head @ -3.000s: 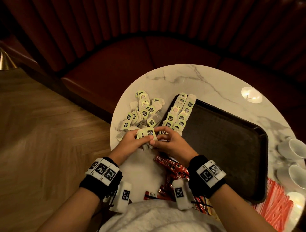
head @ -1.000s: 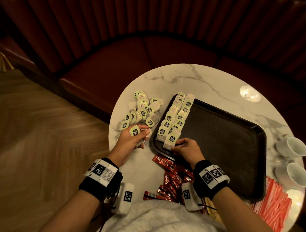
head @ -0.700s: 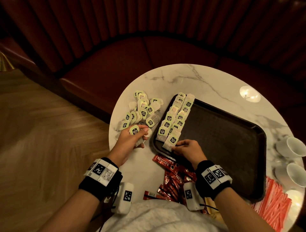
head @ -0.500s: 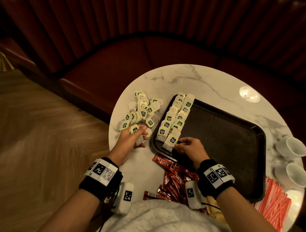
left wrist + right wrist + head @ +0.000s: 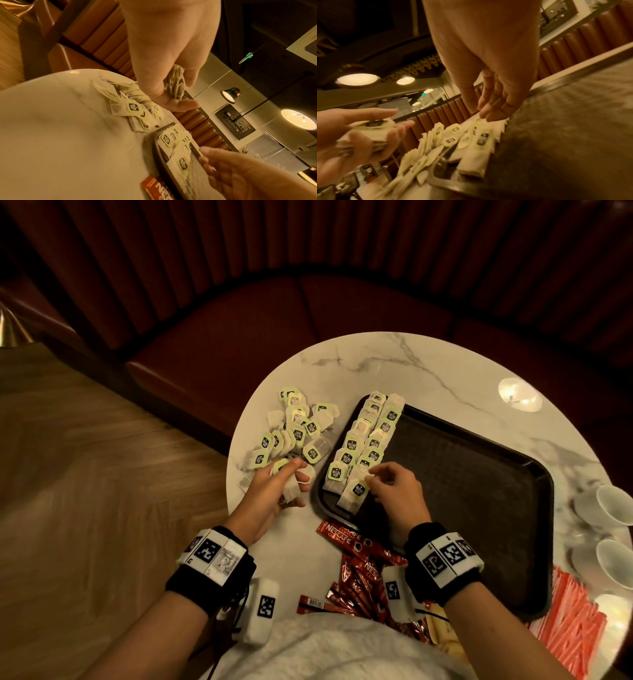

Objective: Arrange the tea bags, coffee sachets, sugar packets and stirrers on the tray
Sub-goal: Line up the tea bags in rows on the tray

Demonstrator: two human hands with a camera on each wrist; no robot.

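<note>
A dark brown tray (image 5: 462, 474) lies on the round marble table (image 5: 428, 364). Two rows of green-tagged tea bags (image 5: 363, 446) run along its left edge. A loose pile of tea bags (image 5: 294, 429) lies on the table left of it. My left hand (image 5: 291, 481) grips a small stack of tea bags (image 5: 175, 81) beside the tray, also seen in the right wrist view (image 5: 373, 129). My right hand (image 5: 387, 484) hovers over the near end of the rows, its fingertips (image 5: 488, 117) just above the nearest bag and holding nothing.
Red coffee sachets (image 5: 346, 542) are scattered at the near table edge under my right wrist. Red-and-white striped packets (image 5: 565, 621) lie at the near right. White cups (image 5: 613, 505) stand at the right edge. A dark red bench (image 5: 274, 313) curves behind the table.
Three seconds ago both hands held the stack together. My right hand then laid a bag at the near end of the tray rows and has now lifted off it; the left hand stays beside the tray.
</note>
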